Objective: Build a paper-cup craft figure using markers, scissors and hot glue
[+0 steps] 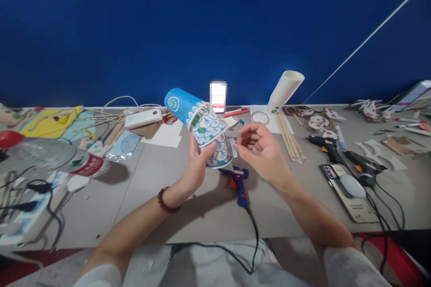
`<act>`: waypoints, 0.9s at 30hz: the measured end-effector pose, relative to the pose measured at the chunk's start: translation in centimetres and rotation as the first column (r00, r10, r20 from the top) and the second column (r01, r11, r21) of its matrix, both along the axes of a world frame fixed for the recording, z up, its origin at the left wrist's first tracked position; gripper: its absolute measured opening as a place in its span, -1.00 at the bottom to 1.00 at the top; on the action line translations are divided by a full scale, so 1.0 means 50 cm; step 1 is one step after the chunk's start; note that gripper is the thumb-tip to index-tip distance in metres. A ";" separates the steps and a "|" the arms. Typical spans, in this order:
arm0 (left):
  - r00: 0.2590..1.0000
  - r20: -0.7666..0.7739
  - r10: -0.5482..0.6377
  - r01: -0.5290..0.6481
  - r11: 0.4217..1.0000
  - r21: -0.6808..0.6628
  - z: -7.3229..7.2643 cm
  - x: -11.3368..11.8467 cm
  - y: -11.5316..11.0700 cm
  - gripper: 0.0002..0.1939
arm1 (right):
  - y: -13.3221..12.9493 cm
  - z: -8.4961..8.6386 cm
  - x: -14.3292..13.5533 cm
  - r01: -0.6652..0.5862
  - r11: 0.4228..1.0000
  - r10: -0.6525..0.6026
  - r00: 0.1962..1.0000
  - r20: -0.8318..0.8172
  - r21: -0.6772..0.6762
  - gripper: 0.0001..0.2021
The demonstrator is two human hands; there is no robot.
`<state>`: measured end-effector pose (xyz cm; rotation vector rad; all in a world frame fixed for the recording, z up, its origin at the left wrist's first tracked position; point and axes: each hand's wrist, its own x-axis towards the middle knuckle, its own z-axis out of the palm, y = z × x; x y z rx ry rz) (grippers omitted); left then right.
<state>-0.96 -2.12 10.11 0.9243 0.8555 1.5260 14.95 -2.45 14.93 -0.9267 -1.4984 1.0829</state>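
Blue-and-white paper cups [208, 126], set end-to-end at mid-scene above the table [141, 197], are clamped between thumb and fingers of your left hand [195, 170]. Just right, your right hand [262, 154] curls, its grip unclear; this seems a joining step, calling for steadiness. Nearer lies a blue glue gun [240, 186].

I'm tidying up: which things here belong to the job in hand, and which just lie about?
Likely in the job:
painted paper cups, in the left hand
blue glue gun, lying nearby

Probably just lying about:
red-capped bottle
phone
white mouse, on the phone
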 end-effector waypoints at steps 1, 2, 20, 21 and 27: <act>1.000 0.002 -0.005 0.005 1.000 -0.007 0.000 0.000 0.000 -0.34 | 0.001 0.000 0.000 0.007 1.000 -0.007 1.000 -0.004 0.001 -0.78; 1.000 0.006 -0.010 0.010 1.000 -0.013 -0.001 0.001 0.000 -0.34 | 0.002 0.000 0.000 0.011 1.000 -0.011 1.000 -0.011 0.004 -0.78; 0.998 -0.023 -0.065 0.065 0.998 -0.007 -0.015 0.006 -0.011 -0.38 | 0.005 -0.003 -0.004 0.028 1.000 -0.028 1.000 0.004 -0.001 -0.78; 0.997 -0.023 -0.068 0.068 0.998 -0.009 -0.015 0.006 -0.011 -0.38 | 0.005 -0.002 -0.004 0.031 1.000 -0.031 1.000 0.005 0.000 -0.78; 0.997 -0.024 -0.072 0.072 0.997 0.010 -0.017 0.007 -0.011 -0.38 | 0.005 0.001 -0.007 0.037 0.999 -0.037 0.999 0.017 -0.001 -0.77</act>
